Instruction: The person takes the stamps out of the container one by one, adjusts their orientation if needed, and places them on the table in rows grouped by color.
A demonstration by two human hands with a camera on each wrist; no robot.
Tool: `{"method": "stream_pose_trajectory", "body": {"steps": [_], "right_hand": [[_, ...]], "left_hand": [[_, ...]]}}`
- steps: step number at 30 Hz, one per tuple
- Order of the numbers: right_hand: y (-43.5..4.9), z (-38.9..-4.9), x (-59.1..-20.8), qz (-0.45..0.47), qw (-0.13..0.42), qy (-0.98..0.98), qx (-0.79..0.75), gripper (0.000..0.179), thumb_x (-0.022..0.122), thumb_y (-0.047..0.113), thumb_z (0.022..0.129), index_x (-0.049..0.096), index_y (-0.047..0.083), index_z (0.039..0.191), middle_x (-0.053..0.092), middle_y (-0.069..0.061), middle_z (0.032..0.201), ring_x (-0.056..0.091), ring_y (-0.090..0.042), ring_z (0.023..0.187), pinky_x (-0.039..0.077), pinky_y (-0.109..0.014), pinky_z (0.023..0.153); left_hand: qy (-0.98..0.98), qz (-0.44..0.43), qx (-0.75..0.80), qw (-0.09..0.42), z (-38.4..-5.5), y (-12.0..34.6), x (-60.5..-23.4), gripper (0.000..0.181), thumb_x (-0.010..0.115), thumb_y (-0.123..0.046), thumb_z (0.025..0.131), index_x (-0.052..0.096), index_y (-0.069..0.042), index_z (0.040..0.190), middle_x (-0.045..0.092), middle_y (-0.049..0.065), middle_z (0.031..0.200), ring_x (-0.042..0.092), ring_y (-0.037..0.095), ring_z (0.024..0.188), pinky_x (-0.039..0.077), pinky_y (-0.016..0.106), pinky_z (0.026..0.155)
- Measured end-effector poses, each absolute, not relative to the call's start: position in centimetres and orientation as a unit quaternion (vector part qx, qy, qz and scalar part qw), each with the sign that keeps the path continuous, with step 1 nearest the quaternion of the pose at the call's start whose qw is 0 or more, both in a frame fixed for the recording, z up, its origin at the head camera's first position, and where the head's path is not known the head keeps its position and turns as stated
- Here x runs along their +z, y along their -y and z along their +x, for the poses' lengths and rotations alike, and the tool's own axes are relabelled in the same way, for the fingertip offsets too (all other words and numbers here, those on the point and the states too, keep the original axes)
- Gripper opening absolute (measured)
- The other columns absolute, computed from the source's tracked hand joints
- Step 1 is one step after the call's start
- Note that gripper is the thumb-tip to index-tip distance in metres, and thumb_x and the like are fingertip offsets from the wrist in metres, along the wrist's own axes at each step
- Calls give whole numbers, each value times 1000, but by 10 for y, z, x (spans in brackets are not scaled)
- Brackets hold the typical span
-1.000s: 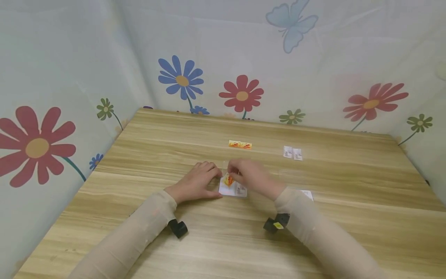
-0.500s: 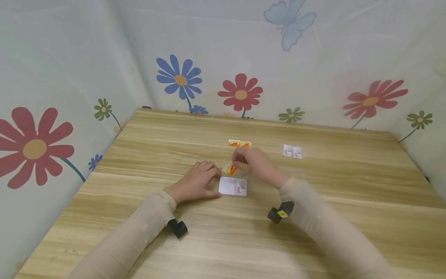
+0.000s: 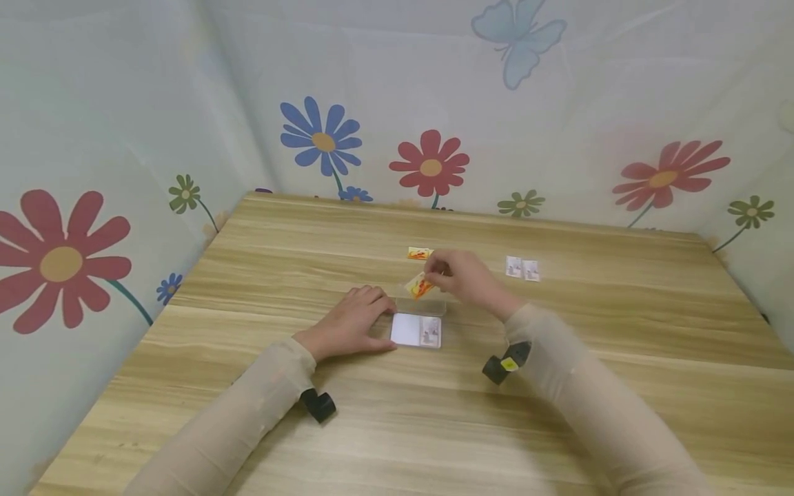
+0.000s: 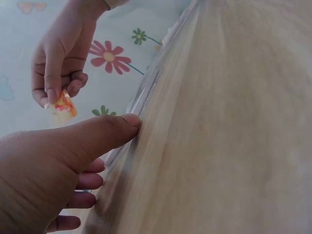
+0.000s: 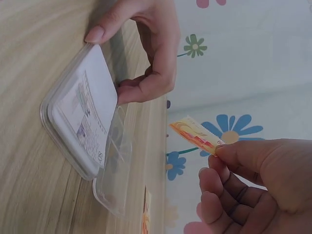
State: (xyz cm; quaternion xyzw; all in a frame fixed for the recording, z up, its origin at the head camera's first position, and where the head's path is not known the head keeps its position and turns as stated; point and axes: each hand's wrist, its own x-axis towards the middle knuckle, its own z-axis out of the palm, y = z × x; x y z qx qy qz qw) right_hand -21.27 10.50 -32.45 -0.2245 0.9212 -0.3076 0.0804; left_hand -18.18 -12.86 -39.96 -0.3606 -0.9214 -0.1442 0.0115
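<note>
My right hand (image 3: 462,279) pinches an orange-yellow postage stamp (image 5: 195,135) by one corner between thumb and index finger. The stamp is in the air, tilted, above the raised clear lid (image 5: 114,180) of a small plastic case (image 3: 405,329). My left hand (image 3: 350,322) holds the case at its left end, thumb at the near corner and fingertips at the far corner, as the right wrist view shows. The case lies on the table. Its left half shows bare white; a pale grey stamp (image 3: 431,331) marked 80 lies in its right half.
Beyond my right hand an orange stamp (image 3: 418,253) lies on the wooden table (image 3: 310,241); the hand may hide another beside it. Two pale stamps (image 3: 522,269) lie side by side further right. A flower-printed curtain (image 3: 372,83) stands behind the table.
My right hand has lifted the orange stamp from over the case's white left half and moved it away and to the right. The left hand has stayed at the case.
</note>
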Motion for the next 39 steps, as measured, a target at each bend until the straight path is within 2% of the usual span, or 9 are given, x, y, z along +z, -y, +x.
{"method": "stream_pose_trajectory", "body": {"steps": [13, 21, 28, 31, 35, 39], "right_hand": [[-117, -228, -330, -194, 92, -919, -330, 13, 62, 17, 93, 63, 7, 101, 66, -9, 93, 60, -18, 74, 51, -25, 65], [-124, -236, -331, -175, 102, -912, -356, 13, 60, 17, 94, 61, 6, 102, 65, -17, 98, 60, -19, 75, 52, -26, 66], [-131, -243, -332, -148, 111, -907, -378, 15, 58, 17, 95, 60, 5, 105, 64, -20, 102, 61, -21, 77, 55, -39, 74], [-134, -247, -333, -136, 109, -907, -384, 16, 58, 17, 96, 59, 5, 105, 64, -19, 103, 61, -20, 77, 55, -37, 73], [-138, -252, -336, -124, 109, -903, -397, 18, 58, 17, 96, 59, 3, 107, 64, -19, 103, 60, -19, 77, 51, -26, 67], [-143, -257, -340, -111, 108, -898, -411, 19, 56, 16, 96, 58, 1, 108, 63, -21, 103, 59, -15, 75, 50, -23, 65]], "left_hand": [[922, -358, -144, 13, -182, 130, -402, 54, 73, -50, 78, 59, -14, 115, 57, 2, 116, 50, 21, 112, 38, 41, 102], [922, -359, -145, 14, -183, 129, -403, 54, 74, -50, 78, 59, -13, 114, 57, 2, 115, 50, 21, 111, 38, 41, 102], [922, -360, -144, 16, -183, 129, -404, 53, 74, -50, 78, 59, -13, 114, 57, 2, 115, 50, 21, 112, 37, 41, 105], [922, -361, -143, 18, -183, 129, -404, 53, 74, -49, 78, 59, -13, 115, 57, 2, 115, 50, 22, 112, 37, 41, 105], [922, -359, -147, 19, -183, 129, -405, 54, 74, -49, 77, 59, -14, 115, 57, 2, 116, 50, 22, 113, 37, 42, 105], [922, -357, -149, 16, -183, 129, -405, 53, 74, -48, 78, 60, -13, 115, 57, 3, 116, 50, 22, 113, 38, 42, 104]]}}
